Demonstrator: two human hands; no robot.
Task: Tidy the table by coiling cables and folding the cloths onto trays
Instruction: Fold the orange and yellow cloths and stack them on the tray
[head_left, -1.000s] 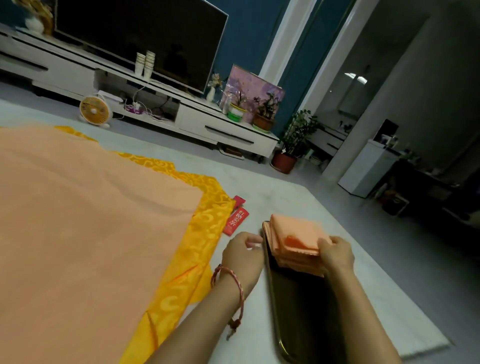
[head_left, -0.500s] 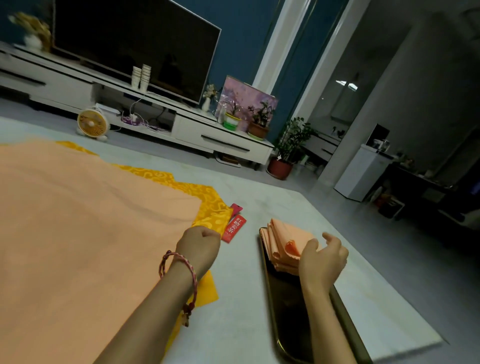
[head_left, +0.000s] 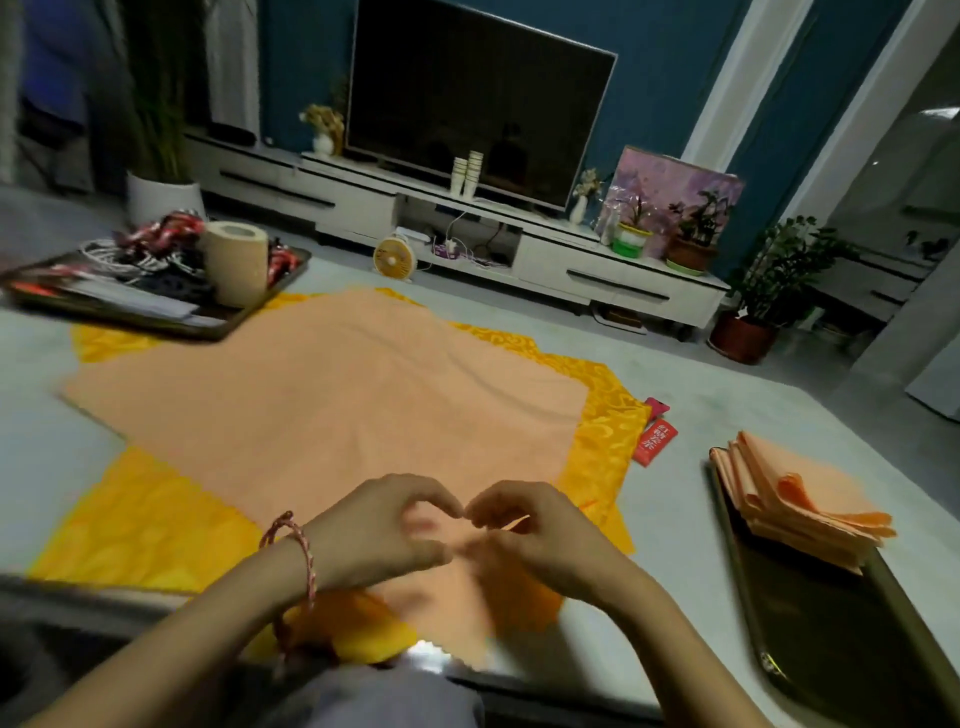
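the peach cloth lies spread flat across the middle of the table, on top of a yellow patterned cloth whose edges show around it on the left, far and right sides. its near edge runs left to right just under both hands, and the sheet stretches away from the fingers toward the far side, so any fold would likely start from this near edge. the left hand and right hand sit side by side over that edge, fingertips almost meeting. the fingers are curled narrow as if pinching at the cloth, but blur hides whether they actually grip it, so i cannot tell. neither hand is clearly nearer; both are equally placed on the cloth.

counted: two cloths still spread, one peach and one yellow. one folded peach stack rests on the far end of the dark tray at the right, well apart from the hands. a second tray at far left holds a tangle of cables and one paper roll. two red packets lie between the yellow cloth and the right tray.
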